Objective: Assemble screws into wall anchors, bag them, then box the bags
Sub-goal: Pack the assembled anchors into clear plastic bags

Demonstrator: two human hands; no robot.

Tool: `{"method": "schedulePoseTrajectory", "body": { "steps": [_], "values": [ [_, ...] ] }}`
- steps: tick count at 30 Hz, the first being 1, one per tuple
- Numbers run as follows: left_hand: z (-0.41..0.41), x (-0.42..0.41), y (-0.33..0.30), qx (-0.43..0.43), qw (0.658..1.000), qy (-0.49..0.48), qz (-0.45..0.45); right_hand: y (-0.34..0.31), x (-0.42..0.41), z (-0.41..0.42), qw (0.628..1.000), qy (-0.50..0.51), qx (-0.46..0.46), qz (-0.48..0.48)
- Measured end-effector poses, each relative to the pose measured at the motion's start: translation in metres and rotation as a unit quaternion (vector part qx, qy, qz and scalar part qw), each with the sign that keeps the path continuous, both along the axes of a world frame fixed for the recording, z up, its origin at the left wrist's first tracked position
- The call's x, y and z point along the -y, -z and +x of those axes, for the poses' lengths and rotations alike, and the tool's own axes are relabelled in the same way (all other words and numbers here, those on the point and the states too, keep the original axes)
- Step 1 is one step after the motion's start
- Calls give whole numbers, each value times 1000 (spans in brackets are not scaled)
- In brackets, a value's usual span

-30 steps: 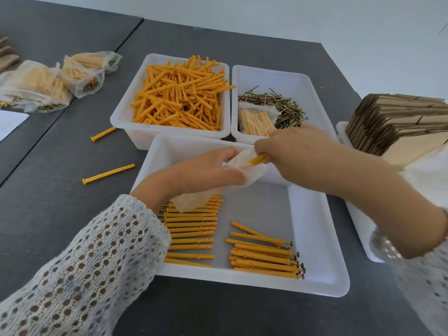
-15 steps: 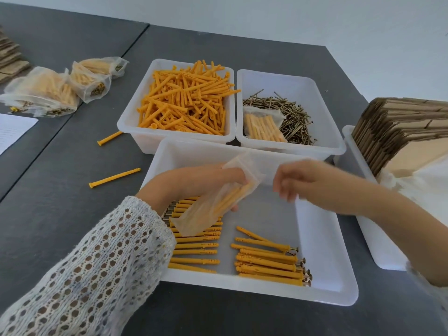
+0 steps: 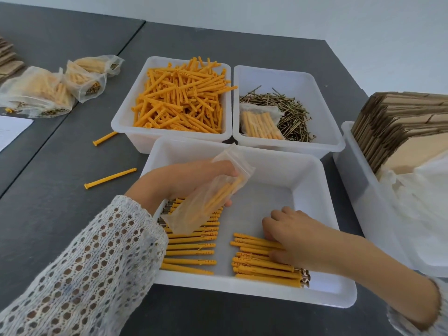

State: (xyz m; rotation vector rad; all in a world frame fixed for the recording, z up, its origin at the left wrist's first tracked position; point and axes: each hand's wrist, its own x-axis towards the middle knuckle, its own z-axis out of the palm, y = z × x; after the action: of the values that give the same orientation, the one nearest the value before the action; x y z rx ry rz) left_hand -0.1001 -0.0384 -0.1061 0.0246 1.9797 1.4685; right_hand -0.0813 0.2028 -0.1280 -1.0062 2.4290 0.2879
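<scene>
While the white tray [image 3: 312,180] sits at six o'clock on the tabletop [image 3: 72,154], the left hand [image 3: 191,178] grips a partly filled bag [image 3: 211,197] — the right hand [image 3: 298,236], nearer, curls fingers [image 3: 271,229] onto assembled anchors [image 3: 261,265] lying lengthwise nine-to-three; whether they pinch one is hidden.

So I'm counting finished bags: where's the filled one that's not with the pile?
In the head view, the filled bag lies in the back-right tray, at its near-left, resting against the loose screws.
</scene>
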Motion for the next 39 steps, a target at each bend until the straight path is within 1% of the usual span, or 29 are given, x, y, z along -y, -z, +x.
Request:
{"method": "schedulePoseTrajectory", "body": {
  "steps": [2, 4, 10, 13, 15, 19, 22, 28, 30, 33, 35, 37, 39],
  "values": [
    [0, 3, 2, -1, 1000, -12, -16, 5, 2, -5, 999, -11, -52, 10],
    [0, 7, 3, -9, 999, -33, -24, 8, 5, -14, 996, -18, -82, 16],
    [4, 24, 6, -13, 993, -120, 18, 0, 16, -47, 998, -37, -56, 5],
    [4, 25, 6, -8, 992, -127, 8, 2, 19, -54, 996, -59, -68, 17],
    [3, 23, 5, 0, 992, -128, 8, 3, 19, -56, 998, -50, -47, 2],
    [1, 23, 6, -7, 991, -130, -10, 3, 18, -59, 999, -8, 30, -44],
    [1, 24, 7, -20, 988, -152, -16, 2, 22, -69, 998, 7, 32, -55],
    [2, 24, 7, -22, 988, -151, -9, -6, 30, -77, 990, 56, 59, -111],
    [1, 25, 8, -19, 989, -146, 1, -12, 32, -74, 988, 77, 72, -114],
    [1, 27, 7, 1, 989, -147, 18, -26, 41, -71, 983, 130, 96, -91],
    [0, 29, 6, 22, 988, -149, 29, -36, 51, -72, 981, 156, 91, -72],
    [-1, 30, 6, 42, 987, -146, 58, -41, 59, -74, 979, 168, 93, -72],
    [-3, 31, 7, 56, 984, -142, 94, -38, 64, -73, 971, 181, 133, -88]
  ]
}}
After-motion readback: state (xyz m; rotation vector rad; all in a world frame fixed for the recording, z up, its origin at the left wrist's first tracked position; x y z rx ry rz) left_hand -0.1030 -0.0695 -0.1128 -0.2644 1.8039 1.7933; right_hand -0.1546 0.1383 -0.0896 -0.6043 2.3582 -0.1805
